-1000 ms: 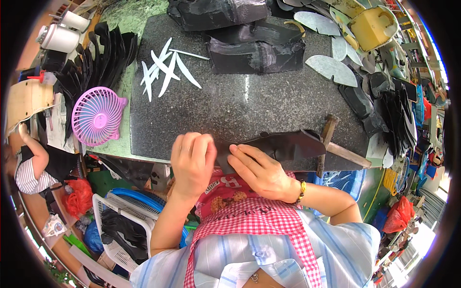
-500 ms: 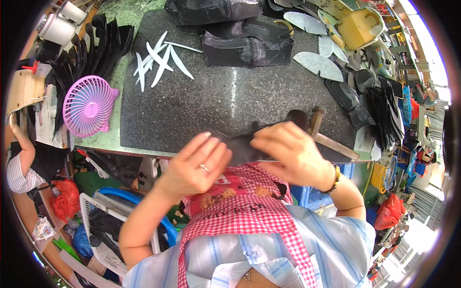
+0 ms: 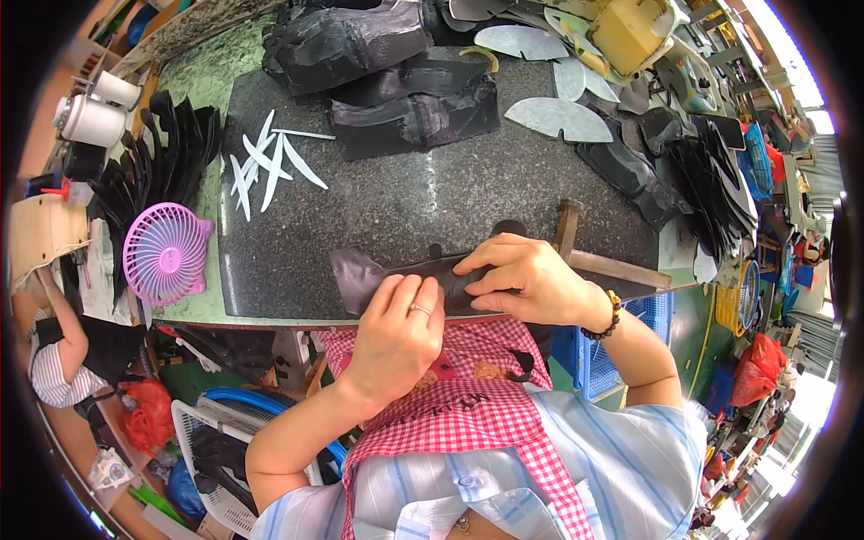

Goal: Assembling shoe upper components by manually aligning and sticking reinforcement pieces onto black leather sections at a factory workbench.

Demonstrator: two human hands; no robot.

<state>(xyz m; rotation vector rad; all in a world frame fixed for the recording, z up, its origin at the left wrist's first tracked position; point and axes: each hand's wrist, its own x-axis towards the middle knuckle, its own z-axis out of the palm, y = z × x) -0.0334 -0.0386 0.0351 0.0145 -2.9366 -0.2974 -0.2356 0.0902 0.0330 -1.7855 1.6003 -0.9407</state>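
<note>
A dark leather piece (image 3: 360, 274) lies along the near edge of a speckled grey stone slab (image 3: 405, 198). My left hand (image 3: 396, 337) rests on it with fingers together, pressing its near edge; a ring shows on one finger. My right hand (image 3: 526, 279), with a bead bracelet at the wrist, pinches the same piece a little further right. A wooden-handled hammer (image 3: 576, 247) lies just beyond my right hand, partly hidden by it.
Several white curved strips (image 3: 265, 162) lie at the slab's far left, black leather pieces (image 3: 409, 112) at its far side, grey shaped cut-outs (image 3: 558, 117) to the right. A pink fan (image 3: 165, 252) stands left of the slab. Another person (image 3: 54, 360) sits at the left.
My left hand, lifted with fingers spread half a second ago, has come down onto the leather piece. My right hand has shifted along the piece. The view has tilted slightly.
</note>
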